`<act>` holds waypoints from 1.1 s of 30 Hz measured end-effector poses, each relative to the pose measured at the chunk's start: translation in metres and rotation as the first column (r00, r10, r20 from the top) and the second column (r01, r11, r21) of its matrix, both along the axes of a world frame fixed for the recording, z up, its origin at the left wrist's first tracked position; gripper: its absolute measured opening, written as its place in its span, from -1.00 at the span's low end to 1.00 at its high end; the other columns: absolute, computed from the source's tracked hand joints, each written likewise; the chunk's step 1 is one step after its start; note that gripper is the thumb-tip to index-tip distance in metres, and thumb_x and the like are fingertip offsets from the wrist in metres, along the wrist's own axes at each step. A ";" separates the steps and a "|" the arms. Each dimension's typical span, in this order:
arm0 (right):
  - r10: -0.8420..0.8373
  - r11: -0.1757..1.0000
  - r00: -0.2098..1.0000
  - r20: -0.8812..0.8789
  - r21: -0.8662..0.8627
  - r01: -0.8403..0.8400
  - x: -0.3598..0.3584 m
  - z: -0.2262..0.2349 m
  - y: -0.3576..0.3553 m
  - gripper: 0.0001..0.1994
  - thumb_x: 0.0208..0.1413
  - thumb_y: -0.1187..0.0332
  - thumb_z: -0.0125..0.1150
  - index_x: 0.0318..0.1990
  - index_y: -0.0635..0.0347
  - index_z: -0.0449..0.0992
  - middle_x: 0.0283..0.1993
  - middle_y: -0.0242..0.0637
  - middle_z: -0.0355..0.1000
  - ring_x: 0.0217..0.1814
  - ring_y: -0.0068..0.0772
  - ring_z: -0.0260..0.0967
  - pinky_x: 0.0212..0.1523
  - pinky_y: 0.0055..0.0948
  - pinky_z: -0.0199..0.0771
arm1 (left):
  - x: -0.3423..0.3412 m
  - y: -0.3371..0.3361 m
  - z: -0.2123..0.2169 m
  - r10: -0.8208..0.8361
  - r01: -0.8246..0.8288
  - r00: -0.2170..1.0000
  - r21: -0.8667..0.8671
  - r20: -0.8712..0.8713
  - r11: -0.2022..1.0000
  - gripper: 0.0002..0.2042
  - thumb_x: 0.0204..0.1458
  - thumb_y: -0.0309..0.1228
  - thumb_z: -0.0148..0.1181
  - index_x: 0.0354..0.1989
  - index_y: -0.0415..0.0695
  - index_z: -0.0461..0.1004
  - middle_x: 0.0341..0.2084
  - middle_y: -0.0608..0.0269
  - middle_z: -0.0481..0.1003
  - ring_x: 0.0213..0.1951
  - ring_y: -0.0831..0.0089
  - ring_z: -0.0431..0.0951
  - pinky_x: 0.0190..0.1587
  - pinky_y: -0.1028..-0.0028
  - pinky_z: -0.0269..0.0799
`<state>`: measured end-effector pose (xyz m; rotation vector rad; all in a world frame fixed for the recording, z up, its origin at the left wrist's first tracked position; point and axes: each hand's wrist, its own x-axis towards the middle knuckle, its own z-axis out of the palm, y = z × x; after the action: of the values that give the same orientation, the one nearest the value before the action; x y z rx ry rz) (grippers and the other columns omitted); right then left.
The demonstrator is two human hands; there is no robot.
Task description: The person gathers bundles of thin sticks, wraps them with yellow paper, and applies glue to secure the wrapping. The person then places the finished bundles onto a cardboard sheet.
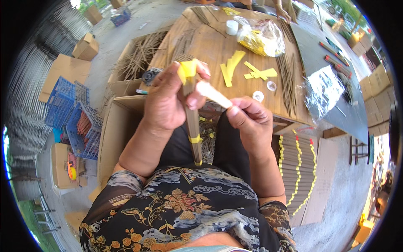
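My left hand (163, 105) is closed around the upper part of a bundle of thin brown sticks (194, 124), held upright above my lap. A yellow paper strip (187, 70) wraps the bundle's top end, under my left fingers. Lower down, yellow bands (195, 139) circle the same bundle. Between thumb and fingers, my right hand (254, 122) pinches the end of a pale strip (216, 96). That strip stretches from the bundle toward the right and looks pulled straight. Whether it is one piece with the yellow wrap is hidden by my left fingers.
Ahead stands a wooden table (201, 42) with loose yellow strips (231, 67), a plastic bag (262, 38), and loose sticks (287, 80). A box of sticks (142, 54) and blue crates (77, 122) are at left. Finished-looking banded bundles (298, 172) lie at right. Another person's hand (282, 13) is beyond.
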<state>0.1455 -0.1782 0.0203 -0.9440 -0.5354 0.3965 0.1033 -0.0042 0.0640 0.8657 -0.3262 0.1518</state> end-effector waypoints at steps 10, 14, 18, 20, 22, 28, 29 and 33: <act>-0.494 0.237 0.482 0.724 -0.421 0.876 0.083 -0.126 -0.036 -0.83 0.02 0.34 0.10 -0.30 0.24 0.50 -0.40 -0.22 0.33 -0.34 -0.28 0.29 -0.33 -0.41 0.29 | 0.004 -0.014 -0.001 0.134 -0.144 0.989 0.205 0.059 0.968 -0.69 0.09 -0.21 -0.03 -0.26 -0.28 0.35 -0.42 0.20 0.34 -0.61 0.56 0.29 -0.58 0.61 0.16; -0.356 0.136 0.467 0.809 -0.450 0.883 0.096 -0.147 -0.029 -0.83 0.03 0.32 0.07 -0.33 0.21 0.49 -0.42 -0.20 0.32 -0.31 -0.15 0.26 -0.25 -0.30 0.27 | 0.005 -0.023 -0.003 0.211 -0.207 0.977 0.254 0.012 0.945 -0.75 0.08 -0.27 -0.01 -0.28 -0.25 0.37 -0.45 0.22 0.37 -0.61 0.55 0.30 -0.56 0.61 0.18; -0.317 0.120 0.353 0.880 -0.332 0.935 0.094 -0.132 -0.023 -0.74 0.02 0.26 0.09 -0.22 0.26 0.47 -0.26 -0.14 0.34 -0.14 -0.11 0.23 -0.14 -0.29 0.25 | 0.008 -0.030 -0.005 0.261 -0.246 0.965 0.276 -0.018 0.929 -0.79 0.06 -0.33 0.04 -0.32 -0.26 0.39 -0.53 0.34 0.37 -0.61 0.57 0.28 -0.57 0.61 0.18; -0.457 0.388 0.488 0.743 -0.327 0.862 0.076 -0.090 -0.019 -0.65 0.03 0.21 0.09 -0.10 0.27 0.42 -0.11 -0.11 0.32 0.01 -0.19 0.17 -0.02 -0.34 0.20 | 0.007 -0.035 -0.006 0.293 -0.273 0.956 0.298 -0.022 0.915 -0.78 0.06 -0.32 0.05 -0.30 -0.27 0.38 -0.54 0.35 0.36 -0.62 0.61 0.27 -0.58 0.66 0.17; -0.374 0.878 0.850 0.371 -0.154 0.453 0.048 -0.033 -0.016 -0.44 -0.04 0.05 0.14 0.03 0.29 0.29 -0.05 -0.19 0.30 0.05 -0.35 0.18 0.07 -0.39 0.13 | 0.006 -0.037 -0.011 0.284 -0.263 0.959 0.335 -0.013 0.905 -0.77 0.06 -0.31 0.06 -0.29 -0.26 0.38 -0.54 0.36 0.36 -0.62 0.64 0.27 -0.58 0.68 0.16; 0.051 0.998 0.953 0.298 -0.058 -0.036 0.016 0.030 0.006 -0.45 -0.12 0.26 0.26 0.02 0.37 0.26 -0.04 -0.18 0.25 -0.11 -0.44 0.31 -0.25 -0.57 0.40 | -0.005 -0.046 -0.005 0.217 -0.228 0.973 0.376 0.074 0.898 -0.68 0.05 -0.23 0.05 -0.23 -0.29 0.36 -0.53 0.37 0.35 -0.60 0.69 0.28 -0.56 0.71 0.17; 0.075 0.997 0.966 0.246 -0.025 -0.071 0.013 0.033 0.007 -0.50 -0.12 0.31 0.26 -0.02 0.37 0.31 -0.04 -0.18 0.25 -0.14 -0.44 0.32 -0.31 -0.60 0.42 | -0.007 -0.045 -0.004 0.183 -0.198 0.980 0.368 0.075 0.908 -0.66 0.05 -0.22 0.04 -0.21 -0.30 0.35 -0.52 0.37 0.35 -0.59 0.68 0.28 -0.56 0.71 0.17; 0.011 0.997 0.937 0.350 0.072 -0.038 0.012 0.026 0.016 -0.66 -0.11 0.36 0.24 -0.17 0.37 0.45 -0.05 -0.15 0.27 -0.16 -0.42 0.33 -0.33 -0.61 0.44 | -0.022 -0.042 0.002 0.104 -0.107 0.994 0.335 0.029 0.936 -0.63 0.06 -0.19 0.01 -0.18 -0.31 0.34 -0.51 0.34 0.34 -0.59 0.66 0.29 -0.58 0.71 0.18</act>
<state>0.1575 -0.1618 0.0466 -0.9383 -0.8818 0.2273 0.0817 -0.0458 0.0657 1.2228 -0.3209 0.2043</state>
